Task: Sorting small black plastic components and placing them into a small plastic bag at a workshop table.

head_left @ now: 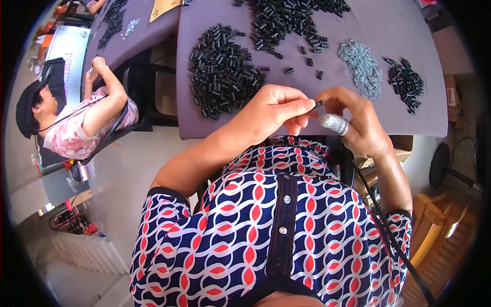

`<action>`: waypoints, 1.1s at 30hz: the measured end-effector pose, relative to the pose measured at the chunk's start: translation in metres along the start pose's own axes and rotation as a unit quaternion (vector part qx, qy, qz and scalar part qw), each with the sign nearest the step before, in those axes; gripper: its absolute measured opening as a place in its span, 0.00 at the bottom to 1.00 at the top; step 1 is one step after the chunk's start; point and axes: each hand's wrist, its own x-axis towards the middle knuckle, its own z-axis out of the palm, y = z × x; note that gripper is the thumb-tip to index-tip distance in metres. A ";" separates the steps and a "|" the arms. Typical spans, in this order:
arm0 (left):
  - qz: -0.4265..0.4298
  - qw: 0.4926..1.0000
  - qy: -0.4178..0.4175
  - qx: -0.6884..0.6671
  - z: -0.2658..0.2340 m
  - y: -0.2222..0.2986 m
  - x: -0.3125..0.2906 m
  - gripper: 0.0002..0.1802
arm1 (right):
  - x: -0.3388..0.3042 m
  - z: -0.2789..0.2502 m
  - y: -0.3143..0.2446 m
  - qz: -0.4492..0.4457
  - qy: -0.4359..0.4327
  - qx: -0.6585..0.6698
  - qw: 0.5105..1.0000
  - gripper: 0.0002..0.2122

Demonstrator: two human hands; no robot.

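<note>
My left hand [276,110] and my right hand [364,123] meet just over the near edge of the table. Thumb and fingers of the left are closed in a pinch on a small black tube-shaped part [318,104]. The curled fingers of the right close on the other end of it. A grey-silver wrapping [334,123] covers one digit of my right hand, seemingly the thumb. Left of my hands lies a heap of short black tubes [222,77]. Beyond them is a pile of small silvery metal pieces [361,66], too fine to tell their kind.
More black tubes form a big heap [286,23] at the far side of the purple-grey tablecloth [409,41]. A smaller pile of slim black pieces [405,82] lies at the right. Another person [92,112] sits at the left table. A wooden chair [440,235] stands at lower right.
</note>
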 end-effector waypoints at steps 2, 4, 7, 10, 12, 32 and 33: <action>0.006 1.000 0.013 -0.004 0.002 0.000 -0.001 0.13 | -0.003 0.002 -0.002 0.006 0.025 -0.001 1.000 0.22; 0.012 1.000 0.024 -0.004 0.005 -0.004 -0.002 0.13 | -0.006 0.007 -0.003 0.011 0.053 -0.002 0.999 0.24; 0.018 0.999 0.038 -0.018 0.010 -0.010 -0.002 0.13 | 0.000 0.018 -0.013 -0.057 0.094 -0.096 0.989 0.26; 0.004 0.997 0.059 -0.050 0.014 -0.013 -0.001 0.13 | 0.009 0.029 -0.008 -0.108 0.119 -0.155 0.975 0.24; 0.032 0.996 0.039 -0.076 0.011 -0.021 0.001 0.13 | 0.010 0.033 -0.004 -0.108 0.120 -0.146 0.976 0.22; -0.048 0.979 0.033 -0.197 0.014 -0.020 -0.009 0.11 | 0.010 0.043 0.006 -0.118 0.093 0.004 0.989 0.22; -0.044 0.979 0.035 -0.197 0.014 -0.021 -0.009 0.11 | 0.010 0.043 0.006 -0.117 0.094 0.004 0.989 0.22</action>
